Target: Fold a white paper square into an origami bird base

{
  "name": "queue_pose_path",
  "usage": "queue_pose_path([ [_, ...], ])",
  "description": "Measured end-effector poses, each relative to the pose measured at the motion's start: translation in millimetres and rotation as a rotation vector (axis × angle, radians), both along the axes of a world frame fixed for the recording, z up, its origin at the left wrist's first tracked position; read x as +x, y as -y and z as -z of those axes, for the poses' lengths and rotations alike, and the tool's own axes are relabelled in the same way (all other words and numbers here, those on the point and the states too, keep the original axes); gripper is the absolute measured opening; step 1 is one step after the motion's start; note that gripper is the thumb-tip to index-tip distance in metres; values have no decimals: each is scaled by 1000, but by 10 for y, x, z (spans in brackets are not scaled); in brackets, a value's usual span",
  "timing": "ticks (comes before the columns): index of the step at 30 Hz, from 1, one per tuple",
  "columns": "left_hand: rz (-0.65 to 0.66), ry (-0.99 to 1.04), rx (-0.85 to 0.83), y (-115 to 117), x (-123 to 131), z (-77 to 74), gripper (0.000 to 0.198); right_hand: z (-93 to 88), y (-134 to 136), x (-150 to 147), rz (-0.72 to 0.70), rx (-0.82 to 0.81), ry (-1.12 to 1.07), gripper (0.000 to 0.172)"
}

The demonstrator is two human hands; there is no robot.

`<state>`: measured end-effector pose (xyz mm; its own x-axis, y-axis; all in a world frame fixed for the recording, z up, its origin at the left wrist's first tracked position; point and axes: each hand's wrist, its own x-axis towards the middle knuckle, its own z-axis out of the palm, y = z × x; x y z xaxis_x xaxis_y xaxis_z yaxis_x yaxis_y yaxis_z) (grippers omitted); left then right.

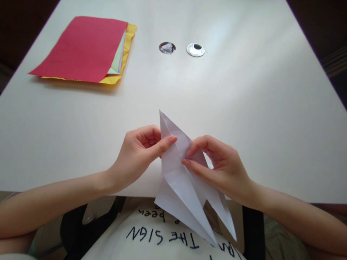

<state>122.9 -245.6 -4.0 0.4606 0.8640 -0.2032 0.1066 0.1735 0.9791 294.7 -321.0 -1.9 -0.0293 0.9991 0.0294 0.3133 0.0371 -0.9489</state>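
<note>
The coloured sheets (84,48) are kept at the table's (271,126) far left corner, well clear of the hands. The folded white paper (179,180) is held lifted over the near edge, apparently so both faces are reachable. It is pinched at its left edge by the left hand (141,151) and at mid-crease by the right hand (219,166), fingers curled.

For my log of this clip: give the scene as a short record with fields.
Left hand: pinches the folded white paper on its left edge
Right hand: pinches the same paper near its middle
Paper's place: over the near edge of the white table
Far left: red sheet on a stack of coloured sheets
Far middle: grey round fitting beside a shiny metal ring
</note>
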Motion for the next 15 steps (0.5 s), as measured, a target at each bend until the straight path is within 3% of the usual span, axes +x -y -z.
queue_pose_path([
  [7, 33, 5, -9, -2, 13, 23, 22, -2, -7, 21, -67, -80, -51, 7],
  [15, 61, 83, -60, -1, 28, 51, 19, -37, -17, 10, -89, 15, 101, 3],
])
